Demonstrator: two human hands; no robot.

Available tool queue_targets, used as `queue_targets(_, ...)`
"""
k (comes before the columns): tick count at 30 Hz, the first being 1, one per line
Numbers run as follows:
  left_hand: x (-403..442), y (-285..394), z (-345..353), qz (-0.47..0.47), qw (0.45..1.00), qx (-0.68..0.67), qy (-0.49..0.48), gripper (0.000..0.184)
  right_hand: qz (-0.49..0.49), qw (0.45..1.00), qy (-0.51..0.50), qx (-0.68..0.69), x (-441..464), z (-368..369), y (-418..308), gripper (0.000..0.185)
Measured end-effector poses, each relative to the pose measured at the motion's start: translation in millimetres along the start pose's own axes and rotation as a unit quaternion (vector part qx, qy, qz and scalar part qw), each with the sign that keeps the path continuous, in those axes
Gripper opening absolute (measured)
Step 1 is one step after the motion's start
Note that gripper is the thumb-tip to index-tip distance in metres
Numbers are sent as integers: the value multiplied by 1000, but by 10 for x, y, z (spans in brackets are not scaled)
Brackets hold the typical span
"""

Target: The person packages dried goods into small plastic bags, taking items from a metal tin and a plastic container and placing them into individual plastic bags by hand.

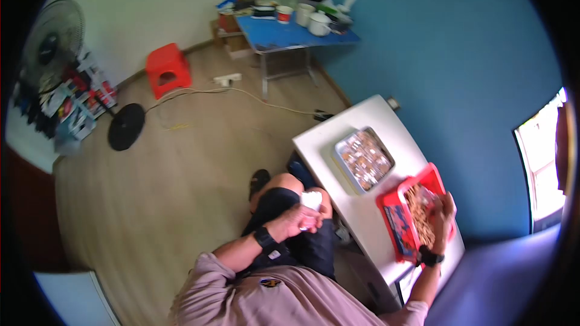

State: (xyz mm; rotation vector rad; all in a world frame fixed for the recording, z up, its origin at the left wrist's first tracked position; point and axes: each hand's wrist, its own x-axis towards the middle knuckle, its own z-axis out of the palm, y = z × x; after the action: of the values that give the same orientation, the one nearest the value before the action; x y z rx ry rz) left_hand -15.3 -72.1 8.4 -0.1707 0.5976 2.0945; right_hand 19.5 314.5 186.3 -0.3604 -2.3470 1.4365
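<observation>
Above my lap, my left hand (297,220) is closed around a small white object (311,200), blurred and too small to name. My right hand (446,210) reaches over the right side of a red plastic basket (390,218) on the white table (356,208). Many small tan, stick-like pieces (418,211) fill the basket. Some clear, shiny plastic (430,198) lies next to the right fingers, whose tips are partly hidden. Behind the basket stands a grey metal tray (352,176) full of small brown and clear-wrapped pieces (366,158).
A blue folding table (278,33) with cups and pots stands by the far wall. A red stool (168,69), a power strip (227,78) with a cable, and a fan (53,45) are on the floor to the left. A teal wall rises at the right.
</observation>
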Motion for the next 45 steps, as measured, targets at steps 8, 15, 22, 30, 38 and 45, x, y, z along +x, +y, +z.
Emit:
queue_targets(8, -156, 98, 244, -9, 998, 59, -32, 28, -14, 954, -231, 192, -251, 862, -512, 2)
queue_targets(15, -466, 127, 428, -22, 987, 150, -54, 38, -52, 873, -484, 47, -543, 1531, -855, 5)
queue_targets(22, -659, 96, 497, -54, 988, 77, -120, 60, -324, 817, -463, -116, -766, 1868, -807, 10)
queue_targets(30, -597, -45, 427, -97, 979, 148, -99, 43, -287, 858, -409, -120, -975, 1867, -579, 11)
queue_targets(38, -602, -217, 333, -167, 973, 110, -118, 26, -216, 921, -323, -16, -1223, 1801, -427, 26)
queue_targets(45, -659, -354, 305, -189, 958, 185, -112, 28, -180, 893, -413, -22, -1609, 1769, -63, 42)
